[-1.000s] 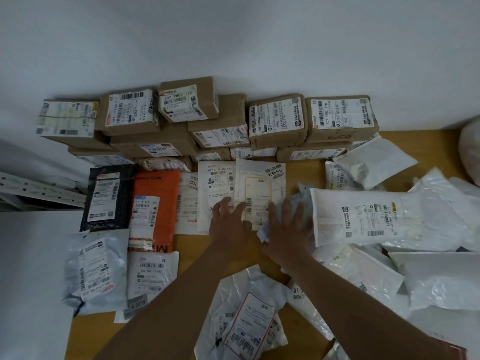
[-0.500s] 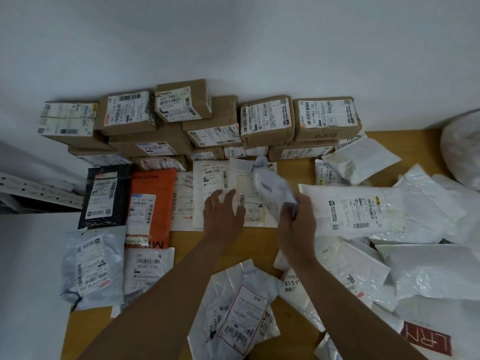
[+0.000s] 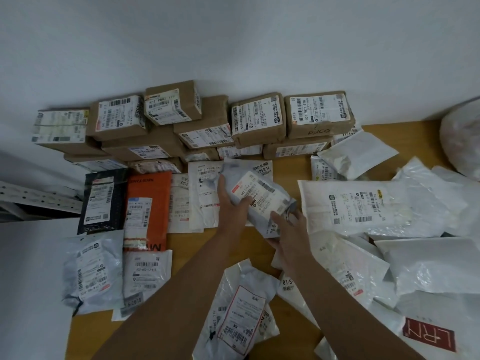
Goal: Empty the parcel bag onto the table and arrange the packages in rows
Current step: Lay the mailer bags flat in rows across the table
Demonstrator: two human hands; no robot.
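Near the centre of the frame both hands hold 1 grey poly parcel, its white label facing up and its long axis running from upper left to lower right. The left hand grips the parcel's left edge, fingers up along the side and the thumb curled onto the label. The right hand pinches the crumpled lower right end, fingers curled round it. The parcel is lifted clear of the wooden table and hangs over the white flat envelopes lying in the row behind it.

That row runs leftward through an orange mailer to a black mailer. Along the wall at the top, brown cardboard boxes stand stacked. At the lower left lie 2 more poly bags, side by side. The right half of the frame is a loose heap of white parcels, overlapping one another. Another labelled bag lies between the forearms at the bottom centre. A bulging white sack shows at the right edge.

Against the frame 0.5 s ago, the left hand, then flat on the envelopes, has come onto the parcel, so 2 hands now hold what 1 held. The parcel, then raised on end in the right hand, now lies tilted with its label showing.
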